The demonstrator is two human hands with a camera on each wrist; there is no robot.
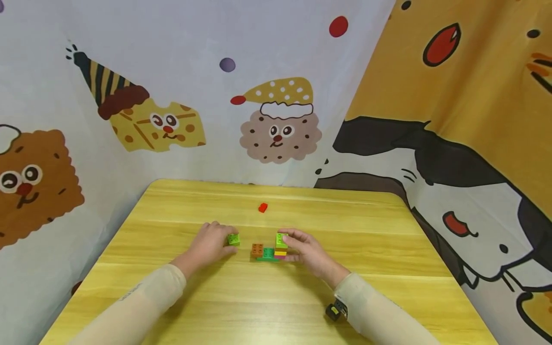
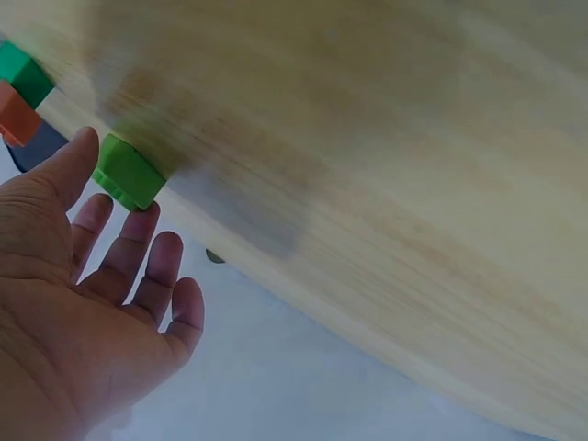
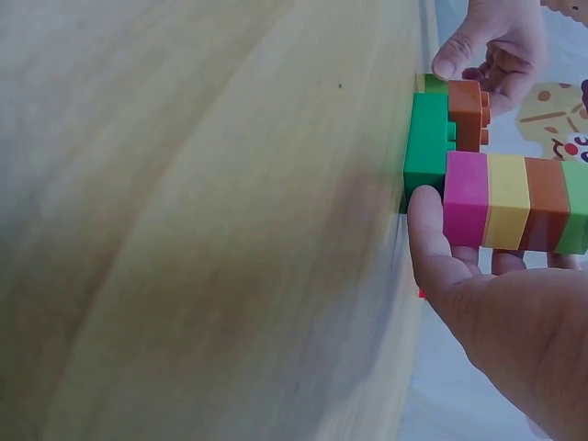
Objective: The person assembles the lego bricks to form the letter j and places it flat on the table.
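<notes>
My right hand (image 1: 311, 252) holds a toy brick build, thumb at the base's corner and fingers behind the tower. The long green base brick (image 3: 427, 142) carries an orange-brown brick (image 1: 257, 249) at its left end. At its right end rises a tower: pink brick (image 3: 467, 197), yellow brick (image 3: 507, 202), brown brick (image 3: 546, 205), light green brick (image 3: 576, 204) on top. Left of the build, a loose light green brick (image 2: 130, 173) sits on the table. My left hand (image 1: 210, 244) is loosely spread around it, fingertips right at its far side, thumb apart from it in the head view.
Farther back on the wooden table (image 1: 267, 306) lies a small red brick (image 1: 263, 207). A black device (image 1: 334, 310) is strapped at my right wrist. Behind the table's far edge hangs a printed cartoon curtain (image 1: 181, 52).
</notes>
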